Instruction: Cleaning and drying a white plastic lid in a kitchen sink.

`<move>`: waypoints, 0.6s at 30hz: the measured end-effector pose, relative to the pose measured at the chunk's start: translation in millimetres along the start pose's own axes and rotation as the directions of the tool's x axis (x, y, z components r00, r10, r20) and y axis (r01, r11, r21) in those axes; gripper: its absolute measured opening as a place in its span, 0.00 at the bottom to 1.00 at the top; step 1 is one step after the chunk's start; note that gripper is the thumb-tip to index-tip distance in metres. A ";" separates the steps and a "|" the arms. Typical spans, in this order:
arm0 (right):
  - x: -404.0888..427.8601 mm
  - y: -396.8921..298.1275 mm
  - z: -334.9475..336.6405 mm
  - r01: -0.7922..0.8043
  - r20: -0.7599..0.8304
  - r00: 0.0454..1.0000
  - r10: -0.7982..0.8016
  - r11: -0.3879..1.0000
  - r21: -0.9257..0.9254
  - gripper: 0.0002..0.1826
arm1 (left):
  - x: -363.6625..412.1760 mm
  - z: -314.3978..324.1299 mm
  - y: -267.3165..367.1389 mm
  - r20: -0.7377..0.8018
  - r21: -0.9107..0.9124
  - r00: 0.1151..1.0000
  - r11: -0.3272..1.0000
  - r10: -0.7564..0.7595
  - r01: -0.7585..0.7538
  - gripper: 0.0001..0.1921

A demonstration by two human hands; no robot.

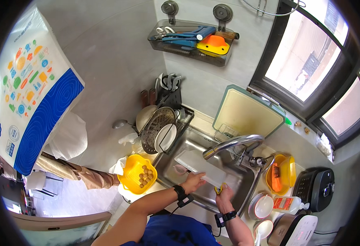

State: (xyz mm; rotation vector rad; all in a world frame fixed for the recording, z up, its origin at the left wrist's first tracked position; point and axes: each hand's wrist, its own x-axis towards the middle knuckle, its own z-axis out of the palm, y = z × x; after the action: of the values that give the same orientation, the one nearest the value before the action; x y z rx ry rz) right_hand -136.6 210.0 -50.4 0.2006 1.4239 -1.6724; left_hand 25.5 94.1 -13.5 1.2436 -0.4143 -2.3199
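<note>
Over the stainless steel sink, my left hand rests at the near left part of a long, whitish translucent tray or lid; its fingertips overlap the edge. My right hand is closed on a small yellow item, perhaps a sponge, at the right end of the same piece. A small pink-rimmed strainer or cup lies in the sink, left of my left hand. The chrome faucet arches above the sink; whether water runs cannot be told.
Left of the sink, a yellow basket holds several brown balls. Behind it stands a dish rack with a colander and white bowl. Bowls, a bottle and a rice cooker stand at the right.
</note>
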 end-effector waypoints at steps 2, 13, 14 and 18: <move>2.1 -5.1 1.0 0.000 -0.001 1.000 0.000 1.000 -0.011 0.08 | 1.3 -4.1 -1.4 0.012 0.038 1.000 0.999 0.020 -0.021 0.14; 27.6 -36.9 -5.6 -0.220 0.003 0.975 0.221 0.974 0.061 0.07 | 21.9 -39.0 20.7 0.178 0.103 0.980 0.992 -0.090 0.073 0.14; 21.5 -33.5 -1.7 -0.165 -0.030 0.986 0.165 0.986 0.000 0.08 | 24.5 -39.9 19.5 0.179 0.100 0.980 0.993 -0.085 0.068 0.14; 5.5 -23.0 20.3 -0.074 -0.030 0.997 0.077 0.992 0.099 0.10 | -16.0 -2.0 20.2 0.101 0.057 0.995 0.998 -0.007 0.002 0.14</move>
State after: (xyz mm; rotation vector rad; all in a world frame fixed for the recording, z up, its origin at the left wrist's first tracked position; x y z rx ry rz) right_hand -147.7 188.2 -31.1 0.3355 1.3436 -1.6854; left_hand 40.1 85.6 6.0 1.1565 -0.5155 -2.3976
